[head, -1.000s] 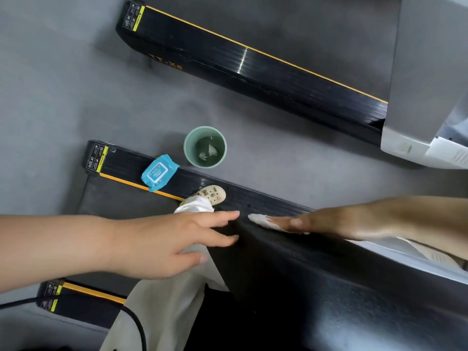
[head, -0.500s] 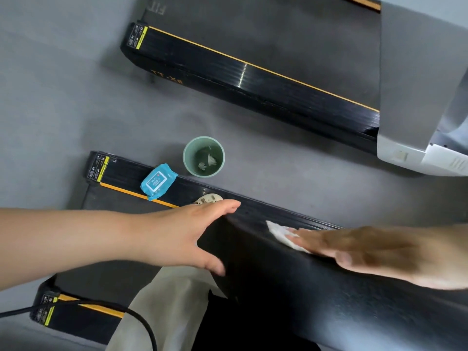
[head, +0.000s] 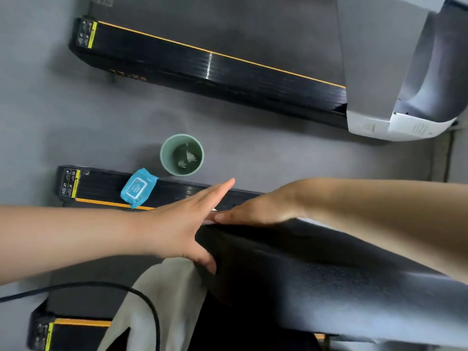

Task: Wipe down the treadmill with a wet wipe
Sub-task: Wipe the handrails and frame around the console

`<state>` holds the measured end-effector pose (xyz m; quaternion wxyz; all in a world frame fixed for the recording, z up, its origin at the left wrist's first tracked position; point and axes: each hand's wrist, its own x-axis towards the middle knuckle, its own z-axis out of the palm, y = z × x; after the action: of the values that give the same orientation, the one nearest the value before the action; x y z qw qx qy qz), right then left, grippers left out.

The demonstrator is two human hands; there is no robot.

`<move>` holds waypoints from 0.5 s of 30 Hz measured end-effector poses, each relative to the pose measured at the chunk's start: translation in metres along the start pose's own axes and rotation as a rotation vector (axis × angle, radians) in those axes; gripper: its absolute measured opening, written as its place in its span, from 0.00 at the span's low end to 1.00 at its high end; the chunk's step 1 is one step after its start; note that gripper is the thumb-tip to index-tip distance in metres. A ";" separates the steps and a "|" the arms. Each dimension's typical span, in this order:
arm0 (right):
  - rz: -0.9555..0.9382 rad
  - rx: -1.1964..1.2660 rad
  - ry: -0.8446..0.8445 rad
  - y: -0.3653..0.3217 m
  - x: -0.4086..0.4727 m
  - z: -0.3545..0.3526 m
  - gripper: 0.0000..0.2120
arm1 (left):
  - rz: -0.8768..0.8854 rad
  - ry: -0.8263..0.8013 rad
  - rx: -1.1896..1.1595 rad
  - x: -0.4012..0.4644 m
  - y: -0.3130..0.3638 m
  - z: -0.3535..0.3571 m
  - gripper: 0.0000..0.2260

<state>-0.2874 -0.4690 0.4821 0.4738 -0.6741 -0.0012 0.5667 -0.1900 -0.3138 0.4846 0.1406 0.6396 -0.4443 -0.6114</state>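
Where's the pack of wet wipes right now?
In the head view, the blue wipes pack lies left of centre on the treadmill's black side rail, just left of and below the green bin, beyond the left hand.

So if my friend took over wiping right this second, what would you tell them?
Left hand: open, fingers straight, resting against the end of the black treadmill handrail.
Right hand: flat on top of that rail, pressing the white wet wipe, which is almost hidden under its fingers.
Blue wet wipe pack lies on the black side rail with the orange stripe. Round green bin stands on the grey floor beside it, with used wipes inside.
Done: cannot tell how much is wiped.
Left: finish the rail, then drop the wipe in the bin.
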 end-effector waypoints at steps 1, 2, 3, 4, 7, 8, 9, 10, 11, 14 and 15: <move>0.003 0.003 0.020 -0.004 -0.006 0.000 0.23 | 0.022 -0.016 0.011 0.002 0.000 -0.003 0.56; -0.011 0.002 0.034 -0.007 -0.015 0.001 0.23 | 0.043 -0.034 0.014 0.005 0.000 -0.006 0.56; -0.015 0.023 0.034 -0.009 -0.028 0.003 0.22 | 0.056 -0.056 0.012 0.006 -0.001 -0.008 0.56; -0.021 0.048 0.053 -0.012 -0.043 0.004 0.22 | 0.065 -0.086 0.004 0.008 -0.001 -0.008 0.56; -0.025 0.100 0.104 -0.022 -0.093 0.014 0.23 | 0.126 -0.150 0.052 0.015 0.002 -0.013 0.56; -0.035 0.069 0.145 -0.024 -0.108 0.023 0.22 | 0.155 -0.171 0.081 0.017 0.004 -0.016 0.56; -0.034 0.012 0.193 -0.024 -0.122 0.031 0.22 | 0.183 -0.198 0.109 0.019 0.008 -0.019 0.56; -0.012 -0.045 0.234 -0.020 -0.135 0.040 0.22 | 0.210 -0.230 0.136 0.021 0.011 -0.022 0.56; 0.032 -0.079 0.266 -0.015 -0.148 0.046 0.22 | 0.236 -0.264 0.160 0.023 0.015 -0.025 0.55; 0.204 -0.098 0.408 0.003 -0.180 0.060 0.29 | 0.292 -0.352 0.212 0.028 0.023 -0.029 0.55; 0.267 -0.120 0.436 0.006 -0.185 0.064 0.34 | 0.299 -0.369 0.225 0.030 0.025 -0.030 0.55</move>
<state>-0.4056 -0.5308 0.6250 0.3434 -0.8013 0.1563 0.4643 -0.1768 -0.3606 0.4891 0.0742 0.4560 -0.6172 -0.6369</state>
